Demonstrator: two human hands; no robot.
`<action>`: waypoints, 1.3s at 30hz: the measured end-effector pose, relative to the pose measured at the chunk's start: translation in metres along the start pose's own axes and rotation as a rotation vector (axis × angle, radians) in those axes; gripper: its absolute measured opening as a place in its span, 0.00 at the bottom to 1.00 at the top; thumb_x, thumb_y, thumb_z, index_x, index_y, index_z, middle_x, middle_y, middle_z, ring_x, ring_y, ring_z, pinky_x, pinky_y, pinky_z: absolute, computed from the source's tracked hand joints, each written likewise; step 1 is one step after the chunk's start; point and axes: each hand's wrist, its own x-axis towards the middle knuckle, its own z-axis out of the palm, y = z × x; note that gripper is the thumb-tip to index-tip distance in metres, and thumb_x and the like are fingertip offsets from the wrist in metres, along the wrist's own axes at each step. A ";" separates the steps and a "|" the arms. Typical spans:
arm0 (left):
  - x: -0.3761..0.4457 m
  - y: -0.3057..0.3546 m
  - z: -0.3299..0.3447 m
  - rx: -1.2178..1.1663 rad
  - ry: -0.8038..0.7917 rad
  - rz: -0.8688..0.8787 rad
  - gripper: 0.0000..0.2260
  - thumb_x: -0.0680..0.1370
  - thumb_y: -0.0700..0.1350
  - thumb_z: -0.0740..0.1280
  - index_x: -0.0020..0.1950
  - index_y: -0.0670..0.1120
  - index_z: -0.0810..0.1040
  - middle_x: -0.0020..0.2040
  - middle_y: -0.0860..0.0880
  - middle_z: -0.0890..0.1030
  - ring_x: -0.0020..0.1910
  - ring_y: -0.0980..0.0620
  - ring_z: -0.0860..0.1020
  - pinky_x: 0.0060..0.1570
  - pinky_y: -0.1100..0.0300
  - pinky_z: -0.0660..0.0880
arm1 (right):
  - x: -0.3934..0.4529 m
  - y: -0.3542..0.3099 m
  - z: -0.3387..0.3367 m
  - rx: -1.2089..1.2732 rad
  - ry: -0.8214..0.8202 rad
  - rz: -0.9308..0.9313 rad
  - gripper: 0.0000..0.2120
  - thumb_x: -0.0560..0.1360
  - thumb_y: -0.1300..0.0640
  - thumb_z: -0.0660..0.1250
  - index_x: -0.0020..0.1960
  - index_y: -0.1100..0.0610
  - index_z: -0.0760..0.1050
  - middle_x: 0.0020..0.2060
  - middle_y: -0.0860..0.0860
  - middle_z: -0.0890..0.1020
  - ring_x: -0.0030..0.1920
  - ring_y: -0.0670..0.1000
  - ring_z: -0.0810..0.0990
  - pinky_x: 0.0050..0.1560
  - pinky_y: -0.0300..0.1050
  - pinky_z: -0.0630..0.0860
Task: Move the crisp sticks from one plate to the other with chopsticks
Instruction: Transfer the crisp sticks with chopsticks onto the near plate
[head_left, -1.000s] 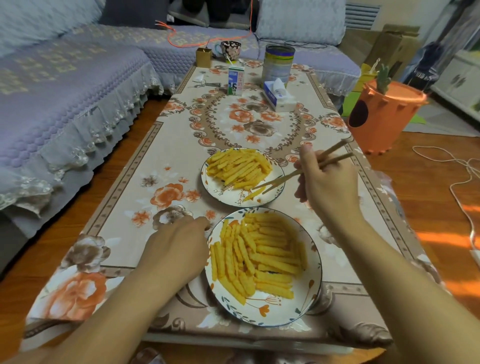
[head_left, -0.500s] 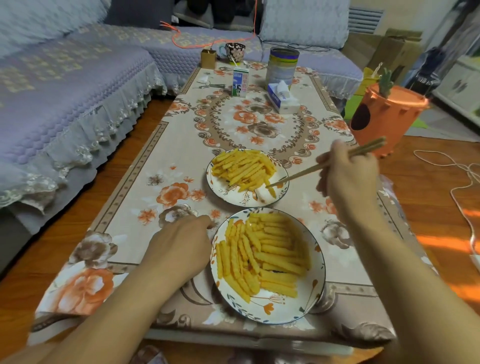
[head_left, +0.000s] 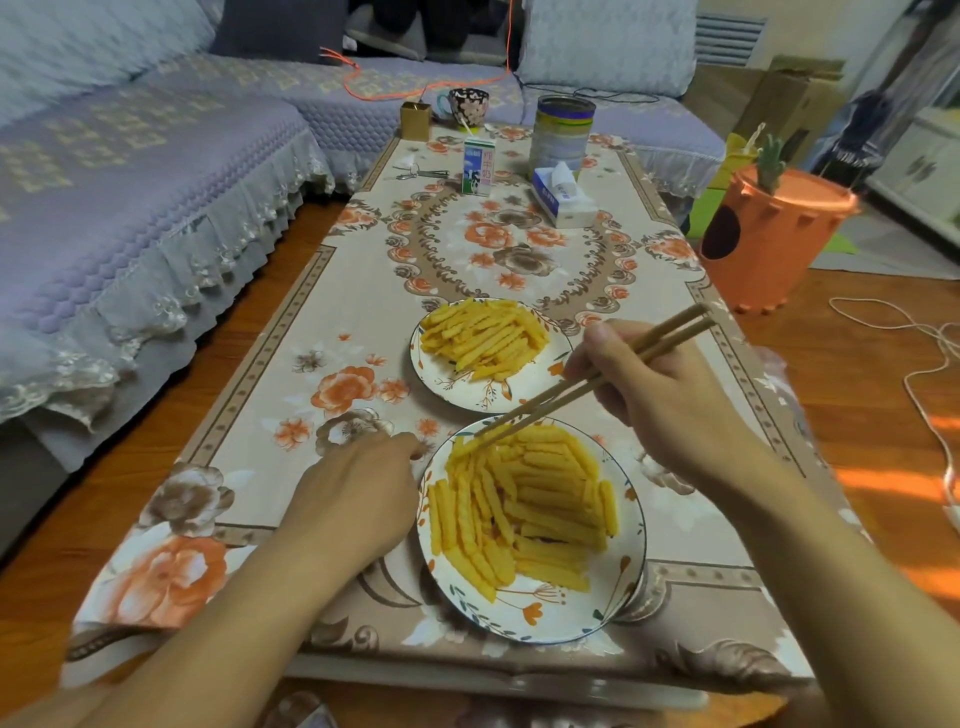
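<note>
lavender sofa (head_left: 130, 171) flanks a low table (head_left: 332, 322) under a floral cloth. from left: the left hand (head_left: 358, 499) rests on the cloth, fingers loosely curled, just beside the near plate (head_left: 626, 582) heaped with crisp sticks (head_left: 524, 509). chopsticks (head_left: 597, 379), pinched in the right hand (head_left: 665, 400), reach down to the sticks at that plate's far edge. behind it, the far plate (head_left: 550, 387) holds another pile (head_left: 483, 338).

A home living room: quilted sofa (head_left: 130, 171), floral-clothed coffee table (head_left: 322, 332), tissue box (head_left: 563, 202), wooden floor (head_left: 872, 395).
</note>
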 end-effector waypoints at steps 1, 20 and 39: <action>0.000 0.000 0.000 0.002 0.001 0.001 0.19 0.82 0.45 0.56 0.72 0.57 0.72 0.69 0.50 0.76 0.63 0.44 0.77 0.55 0.50 0.77 | 0.002 0.002 0.000 -0.018 -0.022 0.006 0.20 0.85 0.50 0.59 0.43 0.60 0.82 0.25 0.40 0.75 0.28 0.41 0.70 0.31 0.30 0.66; 0.001 -0.005 0.002 0.001 0.001 -0.002 0.18 0.82 0.44 0.56 0.71 0.56 0.73 0.68 0.50 0.77 0.61 0.44 0.77 0.52 0.51 0.77 | 0.028 0.019 -0.027 0.222 0.473 0.089 0.21 0.86 0.52 0.60 0.40 0.60 0.80 0.22 0.49 0.72 0.21 0.47 0.68 0.23 0.38 0.65; 0.001 -0.006 0.004 -0.012 0.018 -0.010 0.20 0.83 0.43 0.55 0.72 0.57 0.72 0.69 0.50 0.76 0.61 0.44 0.77 0.51 0.54 0.75 | 0.051 0.046 0.041 0.324 0.601 0.356 0.24 0.85 0.43 0.58 0.40 0.59 0.78 0.20 0.51 0.77 0.26 0.53 0.80 0.36 0.52 0.84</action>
